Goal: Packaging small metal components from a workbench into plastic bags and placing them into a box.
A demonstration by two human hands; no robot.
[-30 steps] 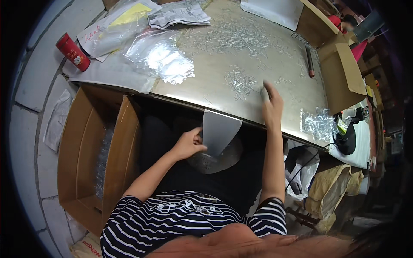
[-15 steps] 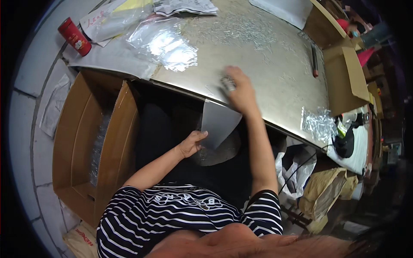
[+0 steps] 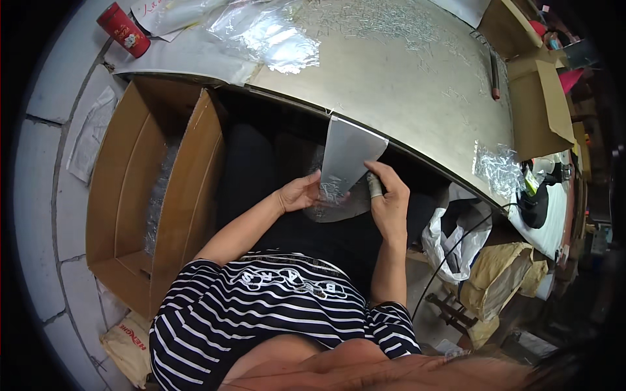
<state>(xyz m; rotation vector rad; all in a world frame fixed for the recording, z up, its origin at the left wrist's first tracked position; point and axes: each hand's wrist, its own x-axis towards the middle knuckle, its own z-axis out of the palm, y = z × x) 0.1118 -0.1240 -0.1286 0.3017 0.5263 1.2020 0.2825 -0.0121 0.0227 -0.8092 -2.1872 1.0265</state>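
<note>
A flat, translucent plastic bag hangs from the near edge of the metal-topped table over my lap. Small thin metal pieces are gathered at its lower end; their exact kind is too small to tell. My left hand grips this lower end from the left, some fingers behind the plastic. At the bag's right edge, my right hand has bent fingers closed on the plastic. A pale wrap covers one of its fingers. Many more thin metal pieces lie scattered across the tabletop.
A cardboard box holding clear bags stands at my left. Clear plastic bags and a red can lie at the table's far left. At right are a dark rod, a filled clear bag and an open carton.
My right hand has left the tabletop and come down to the bag's right edge. Metal pieces now show in the bag's lower end, where my left hand has shifted. The view has tilted downward.
</note>
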